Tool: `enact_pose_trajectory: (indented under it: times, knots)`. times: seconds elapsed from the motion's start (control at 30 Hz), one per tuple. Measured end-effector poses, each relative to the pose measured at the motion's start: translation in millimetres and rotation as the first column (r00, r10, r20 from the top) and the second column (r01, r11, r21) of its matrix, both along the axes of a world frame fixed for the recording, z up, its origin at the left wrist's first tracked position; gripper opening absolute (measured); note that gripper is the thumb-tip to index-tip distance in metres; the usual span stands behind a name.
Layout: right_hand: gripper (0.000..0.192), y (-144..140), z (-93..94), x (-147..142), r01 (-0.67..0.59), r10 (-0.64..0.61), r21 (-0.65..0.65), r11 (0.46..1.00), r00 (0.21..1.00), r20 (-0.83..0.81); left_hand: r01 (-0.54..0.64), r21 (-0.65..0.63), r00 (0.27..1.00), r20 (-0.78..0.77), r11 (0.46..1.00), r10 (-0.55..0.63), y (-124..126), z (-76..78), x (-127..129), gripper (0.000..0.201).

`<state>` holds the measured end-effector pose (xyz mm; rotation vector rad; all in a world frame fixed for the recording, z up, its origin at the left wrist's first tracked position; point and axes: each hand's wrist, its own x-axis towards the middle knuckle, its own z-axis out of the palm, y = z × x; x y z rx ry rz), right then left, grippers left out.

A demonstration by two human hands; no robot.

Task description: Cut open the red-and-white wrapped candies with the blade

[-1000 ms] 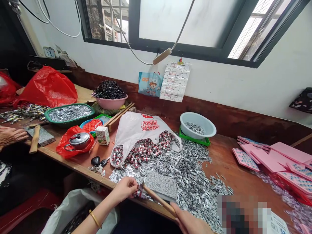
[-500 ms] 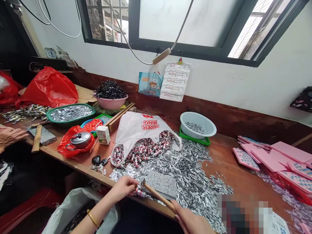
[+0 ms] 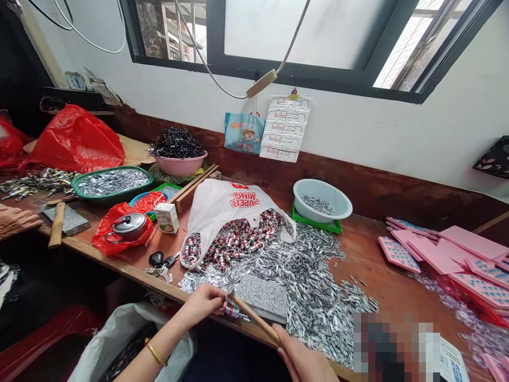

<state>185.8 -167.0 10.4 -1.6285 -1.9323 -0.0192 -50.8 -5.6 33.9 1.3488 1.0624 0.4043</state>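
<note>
My right hand [image 3: 304,356] grips the wooden handle of a small hammer [image 3: 257,320], near its lower end. The hammer's metal head is beside the fingertips of my left hand [image 3: 209,301], at the table's front edge. The thumb and fingers of my left hand are pinched together on a small red-and-silver piece [image 3: 235,311], partly hidden by the fingers and hammer. Just behind the hammer lies a speckled grey stone block [image 3: 264,298]. Loose flat metal pieces [image 3: 306,281] are heaped around the block.
A white plastic bag [image 3: 217,207] spills red-and-silver cylinders. Beyond stands a pale blue basin [image 3: 323,200] on a green tray. Keys [image 3: 162,265], a lidded pot [image 3: 129,227] and a drink carton [image 3: 166,218] sit left; pink boards [image 3: 437,252] right. Another person's hand [image 3: 18,223] rests far left.
The view has shifted slightly, so most things appear a little higher. The hammer and both hands keep nearly the same position at the table edge.
</note>
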Motion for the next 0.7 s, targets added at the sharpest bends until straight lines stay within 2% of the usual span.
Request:
enact_pose_trajectory:
  times: [0.1, 0.17, 0.2, 0.27, 0.37, 0.47, 0.57, 0.63, 0.7]
  knots:
    - [0.037, 2, 1.9, 3, -0.019, 0.020, -0.035, 0.999, 1.000, 0.021, 0.020, 0.039, 0.999, -0.039, 0.999, -0.019, -1, -1.5, -2, 0.019]
    - [0.040, 4, 1.7, 9, 0.016, -0.014, -0.032, 0.999, 0.999, 0.044, -0.028, 0.163, 0.996, -0.077, 0.986, 0.041, -5, -1.5, -6, 0.020]
    - [0.041, 5, 0.7, 12, 0.056, -0.055, -0.019, 0.998, 0.996, 0.064, -0.061, 0.263, 0.994, -0.076, 0.963, 0.084, -8, -0.6, -8, 0.022]
    - [0.043, 7, -3.7, 20, 0.150, -0.151, 0.015, 0.989, 0.982, 0.113, -0.116, 0.490, 0.992, 0.008, 0.864, 0.128, -16, 2.8, -11, 0.023]
    - [0.043, 10, -13.8, 32, 0.208, -0.217, 0.073, 0.975, 0.962, 0.166, -0.152, 0.682, 0.984, 0.170, 0.716, 0.047, -29, 9.6, -11, 0.026]
    - [0.042, 13, -17.5, 38, 0.200, -0.221, 0.125, 0.972, 0.959, 0.178, -0.193, 0.743, 0.971, 0.239, 0.641, 0.015, -36, 13.0, -5, 0.025]
    - [0.037, 17, -3.6, 27, 0.221, -0.242, 0.157, 0.963, 0.962, 0.130, -0.212, 0.764, 0.966, 0.260, 0.610, 0.010, -38, 13.0, 5, 0.025]
    - [0.040, 20, 12.8, 10, 0.161, -0.167, 0.152, 0.975, 0.986, 0.023, -0.204, 0.768, 0.966, 0.259, 0.606, -0.003, -40, 12.8, 14, 0.025]
    - [0.045, 25, 27.8, -11, 0.010, 0.005, 0.141, 0.990, 0.994, -0.107, -0.196, 0.760, 0.968, 0.251, 0.620, -0.002, -42, 12.7, 25, 0.024]
